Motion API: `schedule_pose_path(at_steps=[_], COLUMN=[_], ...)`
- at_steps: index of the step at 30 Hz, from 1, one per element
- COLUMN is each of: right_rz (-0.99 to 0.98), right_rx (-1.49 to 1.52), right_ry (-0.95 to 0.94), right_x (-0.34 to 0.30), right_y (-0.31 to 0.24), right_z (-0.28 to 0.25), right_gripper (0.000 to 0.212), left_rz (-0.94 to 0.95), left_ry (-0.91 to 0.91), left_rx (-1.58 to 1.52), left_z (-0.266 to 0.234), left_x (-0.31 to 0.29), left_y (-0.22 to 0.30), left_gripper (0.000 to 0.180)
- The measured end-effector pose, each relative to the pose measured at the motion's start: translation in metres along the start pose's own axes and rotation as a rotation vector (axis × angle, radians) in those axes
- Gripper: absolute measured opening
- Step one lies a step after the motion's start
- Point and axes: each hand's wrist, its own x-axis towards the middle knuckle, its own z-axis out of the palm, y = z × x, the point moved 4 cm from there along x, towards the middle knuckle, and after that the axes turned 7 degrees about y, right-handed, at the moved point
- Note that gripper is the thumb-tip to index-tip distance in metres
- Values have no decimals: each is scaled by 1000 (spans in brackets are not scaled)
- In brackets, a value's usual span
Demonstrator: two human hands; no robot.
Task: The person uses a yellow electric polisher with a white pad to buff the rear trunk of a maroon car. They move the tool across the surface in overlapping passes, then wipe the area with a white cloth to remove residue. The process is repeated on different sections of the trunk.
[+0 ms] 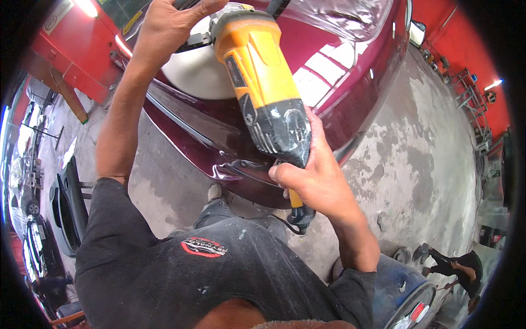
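Note:
A yellow-and-black polisher (260, 71) slants across the upper middle, its head toward the car's glossy dark red body (350, 98). Its wide white pad (194, 74) lies against the panel or just over it; I cannot tell if they touch. My left hand (170, 30) is closed at the head end, around a dark handle partly cut off by the upper edge. My right hand (315, 178) wraps the rear end by the yellow grip (296, 198), where a cord hangs down. Clear plastic film (342, 16) covers part of the car beyond the polisher.
A blue drum (400, 290) stands close on my right. Further back at the lower right is another person (463, 271) in dark clothes. Black car parts (68, 203) stand at the left, and a metal rack (474, 104) lines the red wall on the right.

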Motion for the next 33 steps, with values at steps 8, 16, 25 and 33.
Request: schedule_pose_path(at_steps=[8, 16, 25, 33], right_rz=[-24, -52, 41, 2], right_rx=[-67, -58, -53, -145], right_ry=[121, 153, -152, -341], right_x=[-32, -36, -63, -72], right_y=[-6, -4, -5, -11], right_z=[-118, -142, -88, -122], right_gripper=[98, 100, 104, 106], left_rz=[-124, -118, -222, -295], left_ry=[-57, -45, 114, 169], left_rx=[-123, -197, -86, -148], left_z=[112, 144, 26, 21], left_x=[7, 10, -85, -120], left_y=[61, 72, 59, 88], left_gripper=[39, 38, 39, 38])
